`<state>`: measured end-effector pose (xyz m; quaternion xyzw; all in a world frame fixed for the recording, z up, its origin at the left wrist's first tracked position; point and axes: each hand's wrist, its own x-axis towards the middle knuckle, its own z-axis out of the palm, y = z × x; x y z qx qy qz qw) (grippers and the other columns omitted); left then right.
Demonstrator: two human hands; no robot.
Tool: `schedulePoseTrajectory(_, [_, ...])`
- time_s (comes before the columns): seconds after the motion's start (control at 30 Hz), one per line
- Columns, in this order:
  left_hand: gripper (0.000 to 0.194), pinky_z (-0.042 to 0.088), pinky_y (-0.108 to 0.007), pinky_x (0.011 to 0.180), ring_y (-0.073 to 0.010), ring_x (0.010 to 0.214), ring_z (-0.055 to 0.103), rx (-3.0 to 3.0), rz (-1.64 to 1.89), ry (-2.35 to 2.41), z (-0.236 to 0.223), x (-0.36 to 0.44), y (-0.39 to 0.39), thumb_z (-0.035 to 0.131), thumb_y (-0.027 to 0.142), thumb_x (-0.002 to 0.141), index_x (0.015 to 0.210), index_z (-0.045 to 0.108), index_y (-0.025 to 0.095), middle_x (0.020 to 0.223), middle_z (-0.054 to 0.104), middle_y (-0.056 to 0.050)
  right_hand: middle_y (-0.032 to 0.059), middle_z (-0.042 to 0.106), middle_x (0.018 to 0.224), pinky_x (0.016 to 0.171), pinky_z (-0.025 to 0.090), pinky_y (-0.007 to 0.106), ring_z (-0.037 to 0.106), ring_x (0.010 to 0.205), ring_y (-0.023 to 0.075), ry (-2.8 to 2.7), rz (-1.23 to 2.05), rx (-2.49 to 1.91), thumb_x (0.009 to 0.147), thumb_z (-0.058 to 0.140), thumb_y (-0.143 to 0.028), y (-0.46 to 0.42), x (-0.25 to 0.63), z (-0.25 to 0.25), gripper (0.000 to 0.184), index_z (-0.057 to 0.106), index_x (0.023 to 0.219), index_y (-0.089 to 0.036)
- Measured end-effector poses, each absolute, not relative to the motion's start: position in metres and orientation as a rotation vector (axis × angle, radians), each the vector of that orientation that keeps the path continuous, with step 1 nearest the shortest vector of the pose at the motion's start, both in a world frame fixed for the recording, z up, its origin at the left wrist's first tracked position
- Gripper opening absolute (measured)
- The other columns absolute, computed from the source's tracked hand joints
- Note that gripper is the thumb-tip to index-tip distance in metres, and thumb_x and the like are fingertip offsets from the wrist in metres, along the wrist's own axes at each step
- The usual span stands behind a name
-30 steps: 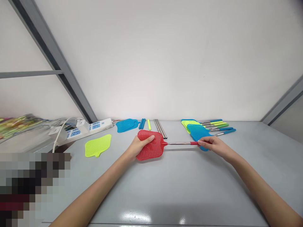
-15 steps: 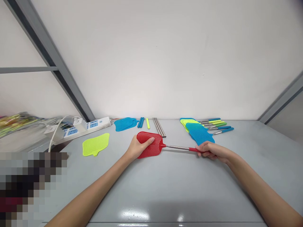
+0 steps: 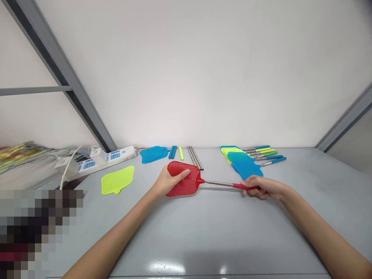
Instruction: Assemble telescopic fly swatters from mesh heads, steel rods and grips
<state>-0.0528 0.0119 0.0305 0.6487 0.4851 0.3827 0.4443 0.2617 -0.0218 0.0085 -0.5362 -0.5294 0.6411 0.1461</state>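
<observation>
A red fly swatter (image 3: 190, 182) with a metal rod and a red grip lies across the space between my hands, just above the grey table. My left hand (image 3: 167, 180) is closed on the perforated head, thumb on top and fingers hidden underneath. Around the red grip at the other end, my right hand (image 3: 261, 186) is closed. Behind that hand, blue swatter heads (image 3: 245, 164) overlap a yellow-green one (image 3: 228, 152), their handles pointing right. Metal rods (image 3: 195, 157) lie behind the red head, beside a yellow grip (image 3: 181, 152) and blue grips (image 3: 172, 152).
A loose yellow-green swatter head (image 3: 117, 180) lies at left on the grey table (image 3: 203, 232). Blue heads (image 3: 152, 154) rest near the wall. A white power strip (image 3: 122, 153) with plugs and a cable (image 3: 67, 166) stands at the left edge, beside bagged items (image 3: 26, 155).
The grip end of the red swatter has shifted slightly right and down within my right hand, showing more of the red grip. My left hand stays on the head.
</observation>
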Motion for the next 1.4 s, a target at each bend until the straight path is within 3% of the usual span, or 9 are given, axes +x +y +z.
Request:
schedulePoseTrajectory(0.1, [0.035,0.052,-0.028,0.056,-0.0210,0.071,0.063,1.543,0.912,1.156,0.041,-0.056,0.012,0.061,0.047,0.065,0.084,0.058,0.017,0.080,0.067,-0.004,-0.0048,0.031,0.051,0.039,0.018,0.020,0.024,0.046,0.0068,-1.663,1.641,-1.491,0.069,0.054,-0.053,-0.026,0.255,0.019,0.041,0.060,0.072,-0.013])
schedulePoseTrajectory(0.23, [0.039,0.052,-0.032,0.065,-0.0230,0.081,0.062,1.335,0.804,1.059,0.045,-0.060,0.015,0.060,0.045,0.068,0.094,0.056,0.016,0.092,0.065,-0.008,0.0013,0.049,0.067,0.054,0.033,0.023,0.041,0.061,0.0130,-1.855,1.253,-1.565,0.068,0.054,-0.053,-0.025,0.252,0.021,0.038,0.061,0.081,-0.017])
schedulePoseTrajectory(0.33, [0.036,0.052,-0.031,0.066,-0.0223,0.080,0.063,1.176,0.745,1.054,0.040,-0.063,0.019,0.062,0.041,0.068,0.093,0.057,0.016,0.092,0.066,-0.009,0.0030,0.056,0.075,0.056,0.033,0.025,0.044,0.067,0.0160,-1.954,0.890,-1.646,0.071,0.050,-0.053,-0.021,0.252,0.014,0.038,0.064,0.083,-0.020])
schedulePoseTrajectory(0.43, [0.032,0.053,-0.031,0.065,-0.0219,0.077,0.063,1.070,0.681,1.053,0.036,-0.065,0.022,0.062,0.039,0.068,0.090,0.058,0.015,0.089,0.066,-0.010,0.0013,0.053,0.069,0.053,0.030,0.024,0.043,0.063,0.0144,-2.027,0.801,-1.621,0.076,0.045,-0.050,-0.020,0.248,0.009,0.037,0.064,0.081,-0.019])
schedulePoseTrajectory(0.6, [0.035,0.053,-0.029,0.062,-0.0210,0.075,0.063,1.177,0.799,1.115,0.034,-0.065,0.021,0.063,0.042,0.066,0.089,0.056,0.017,0.087,0.066,-0.007,-0.0007,0.045,0.065,0.052,0.027,0.024,0.039,0.060,0.0124,-1.983,0.828,-1.534,0.080,0.041,-0.045,-0.022,0.243,0.007,0.035,0.061,0.079,-0.017])
schedulePoseTrajectory(0.77, [0.036,0.052,-0.029,0.060,-0.0218,0.075,0.063,1.380,0.896,1.187,0.031,-0.063,0.021,0.063,0.046,0.064,0.088,0.055,0.019,0.082,0.067,-0.004,-0.0040,0.034,0.054,0.048,0.020,0.023,0.029,0.050,0.0088,-1.932,0.985,-1.514,0.079,0.041,-0.045,-0.023,0.241,0.007,0.038,0.057,0.065,-0.014])
schedulePoseTrajectory(0.97, [0.032,0.051,-0.027,0.054,-0.0207,0.070,0.063,1.504,0.922,1.177,0.031,-0.061,0.020,0.063,0.044,0.065,0.082,0.055,0.018,0.076,0.067,-0.002,-0.0036,0.036,0.049,0.045,0.021,0.022,0.030,0.045,0.0071,-1.811,1.349,-1.403,0.078,0.044,-0.046,-0.024,0.239,0.005,0.041,0.060,0.065,-0.011])
schedulePoseTrajectory(1.17, [0.030,0.051,-0.027,0.056,-0.0198,0.068,0.063,1.477,0.823,1.116,0.032,-0.059,0.017,0.062,0.043,0.067,0.081,0.056,0.018,0.076,0.067,-0.002,-0.0037,0.037,0.053,0.038,0.009,0.021,0.018,0.040,0.0034,-1.595,1.804,-1.389,0.074,0.050,-0.044,-0.022,0.252,0.001,0.035,0.059,0.068,-0.011])
schedulePoseTrajectory(1.4, [0.030,0.052,-0.029,0.059,-0.0208,0.073,0.063,1.359,0.796,1.061,0.043,-0.060,0.016,0.063,0.042,0.066,0.085,0.057,0.019,0.081,0.067,-0.003,-0.0030,0.043,0.055,0.038,0.017,0.020,0.027,0.041,0.0043,-1.686,1.664,-1.365,0.076,0.049,-0.048,-0.025,0.248,0.005,0.034,0.053,0.071,-0.015])
